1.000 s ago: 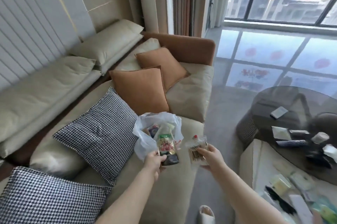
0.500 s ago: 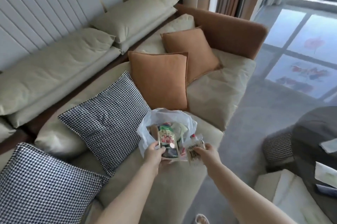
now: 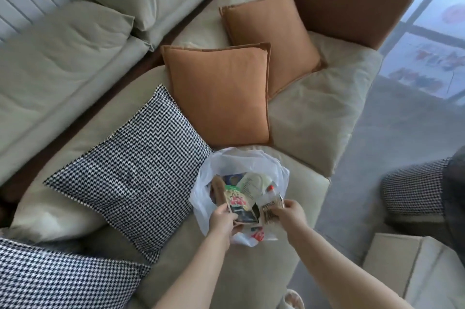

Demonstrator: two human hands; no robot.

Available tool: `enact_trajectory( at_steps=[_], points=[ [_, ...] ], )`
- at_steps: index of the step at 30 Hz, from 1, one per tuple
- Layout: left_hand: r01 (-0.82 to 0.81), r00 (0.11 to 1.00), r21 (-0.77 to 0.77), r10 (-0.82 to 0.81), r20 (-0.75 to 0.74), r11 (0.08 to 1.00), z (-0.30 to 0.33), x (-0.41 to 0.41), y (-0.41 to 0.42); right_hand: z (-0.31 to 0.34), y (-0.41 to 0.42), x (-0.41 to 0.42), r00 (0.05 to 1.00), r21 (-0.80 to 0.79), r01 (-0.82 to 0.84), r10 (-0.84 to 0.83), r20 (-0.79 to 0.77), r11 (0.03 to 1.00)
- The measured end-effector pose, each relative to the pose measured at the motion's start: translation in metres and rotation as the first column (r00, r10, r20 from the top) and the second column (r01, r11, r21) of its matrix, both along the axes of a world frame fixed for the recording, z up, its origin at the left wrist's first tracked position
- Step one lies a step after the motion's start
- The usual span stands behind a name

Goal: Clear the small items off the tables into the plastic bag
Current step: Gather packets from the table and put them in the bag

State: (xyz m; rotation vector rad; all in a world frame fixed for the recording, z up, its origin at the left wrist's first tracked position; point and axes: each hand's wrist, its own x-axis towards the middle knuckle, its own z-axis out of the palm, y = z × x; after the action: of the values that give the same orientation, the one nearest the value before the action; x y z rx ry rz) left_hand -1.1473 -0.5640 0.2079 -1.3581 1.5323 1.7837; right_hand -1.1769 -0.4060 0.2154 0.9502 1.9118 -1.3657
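A white plastic bag [image 3: 234, 161] lies open on the beige sofa seat [image 3: 251, 278], with several small packets inside. My left hand [image 3: 222, 218] grips a snack pouch [image 3: 237, 204] with a green, red and dark print at the bag's mouth. My right hand [image 3: 289, 213] pinches a clear packet of cotton swabs [image 3: 269, 207] just right of the pouch, over the bag's opening. A cream packet [image 3: 253, 183] and a small red-capped item [image 3: 270, 186] show deeper inside.
Two orange cushions [image 3: 219, 92] and two houndstooth cushions [image 3: 130, 170] lie on the sofa left of and behind the bag. A houndstooth stool [image 3: 415, 193] and the corner of a pale table [image 3: 402, 273] stand on the grey floor to the right.
The view has swung left and down toward the sofa, and the tables have left the frame. Both hands have carried the pouch and the swab packet down into the bag's mouth.
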Motion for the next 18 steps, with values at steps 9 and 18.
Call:
enact_trajectory(
  at_steps=[9, 18],
  points=[
    [0.048, 0.997, 0.002, -0.048, 0.058, 0.999, -0.048, -0.031, -0.02, -0.044, -0.035, -0.027, 0.998, 0.079, 0.0, -0.004, 0.056, 0.997],
    [0.305, 0.952, 0.011, -0.305, 0.018, 0.952, -0.002, -0.029, 0.008, 0.0, 0.004, -0.005, 0.996, 0.06, -0.016, 0.011, 0.09, 0.998]
  ],
)
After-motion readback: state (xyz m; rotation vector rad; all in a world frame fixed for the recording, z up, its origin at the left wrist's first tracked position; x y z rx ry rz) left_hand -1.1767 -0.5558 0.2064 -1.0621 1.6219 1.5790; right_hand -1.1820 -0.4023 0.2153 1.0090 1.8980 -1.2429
